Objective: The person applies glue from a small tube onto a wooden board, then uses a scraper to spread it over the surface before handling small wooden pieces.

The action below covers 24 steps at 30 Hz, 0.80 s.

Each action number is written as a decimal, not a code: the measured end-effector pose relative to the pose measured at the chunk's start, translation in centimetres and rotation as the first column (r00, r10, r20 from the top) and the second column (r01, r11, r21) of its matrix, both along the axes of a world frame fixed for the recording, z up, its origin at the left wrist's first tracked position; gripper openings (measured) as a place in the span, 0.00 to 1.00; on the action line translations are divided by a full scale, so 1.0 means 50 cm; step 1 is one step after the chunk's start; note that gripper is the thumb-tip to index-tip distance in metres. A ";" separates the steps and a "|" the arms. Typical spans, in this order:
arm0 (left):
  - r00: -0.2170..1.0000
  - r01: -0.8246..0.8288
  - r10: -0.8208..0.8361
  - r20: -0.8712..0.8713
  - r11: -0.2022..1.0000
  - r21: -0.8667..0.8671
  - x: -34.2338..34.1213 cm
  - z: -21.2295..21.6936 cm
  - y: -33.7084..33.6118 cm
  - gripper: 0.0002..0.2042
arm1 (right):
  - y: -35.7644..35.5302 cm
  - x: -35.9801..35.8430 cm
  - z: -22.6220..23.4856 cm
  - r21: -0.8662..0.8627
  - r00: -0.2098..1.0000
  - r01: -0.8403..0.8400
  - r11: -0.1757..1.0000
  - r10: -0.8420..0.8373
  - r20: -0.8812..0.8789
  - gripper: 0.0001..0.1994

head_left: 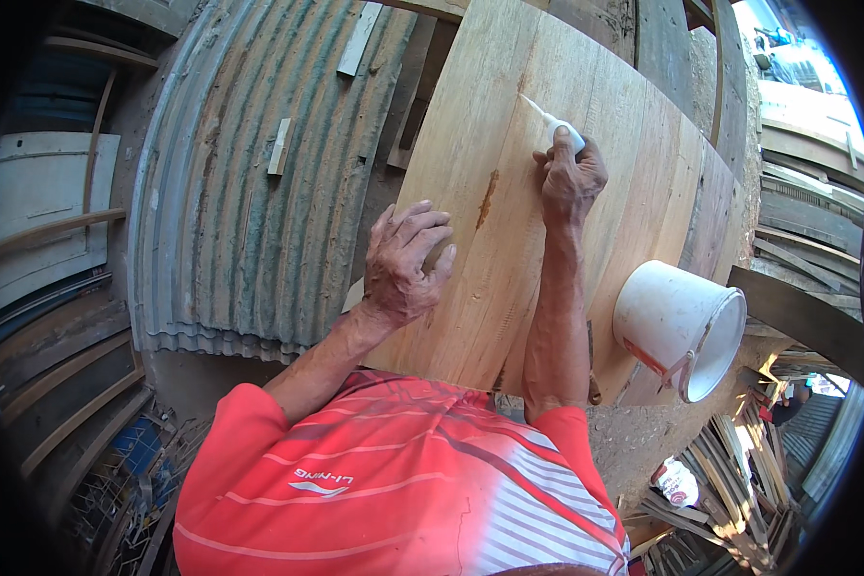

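Note:
My right hand (573, 182) is wrapped round a small white squeeze bottle (564, 132) with a long tapered nozzle. The nozzle points away to the left, its tip at or just above a wooden panel (461, 298) made of planks laid edge to edge. I cannot tell whether the tip touches the wood. A reddish-brown streak (487, 199) marks the panel to the left of that hand. Near the panel's left edge is my left hand (408, 257), back upward, fingers bent and apart. Its palm is mostly hidden, and no held thing shows clearly.
A white bucket (667, 312) stands at the panel's near right. Corrugated metal sheets (250, 211) lie to the left, with small wood strips (279, 147) on them. Stacked boards (806, 230) line the far right; scrap wood (730, 475) lies at the lower right.

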<state>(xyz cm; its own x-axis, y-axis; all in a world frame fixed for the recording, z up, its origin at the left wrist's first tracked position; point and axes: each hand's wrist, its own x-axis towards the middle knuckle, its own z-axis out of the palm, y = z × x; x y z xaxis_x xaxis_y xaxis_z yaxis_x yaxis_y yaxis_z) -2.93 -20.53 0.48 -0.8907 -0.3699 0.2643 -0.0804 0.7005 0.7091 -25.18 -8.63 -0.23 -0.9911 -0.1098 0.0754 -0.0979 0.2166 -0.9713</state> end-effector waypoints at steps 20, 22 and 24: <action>1.000 -0.021 0.021 -0.009 1.000 -0.006 -0.003 -0.002 0.001 0.12 | -0.003 -0.002 -0.005 0.000 1.000 -0.001 1.000 0.002 -0.014 0.16; 1.000 -0.018 0.018 -0.012 1.000 -0.009 -0.004 -0.002 0.001 0.12 | -0.001 -0.003 -0.006 0.006 1.000 -0.002 1.000 0.002 -0.016 0.16; 1.000 -0.016 0.016 -0.016 1.000 -0.011 -0.003 -0.002 0.001 0.12 | -0.001 -0.003 -0.004 0.004 1.000 0.000 1.000 0.000 -0.016 0.16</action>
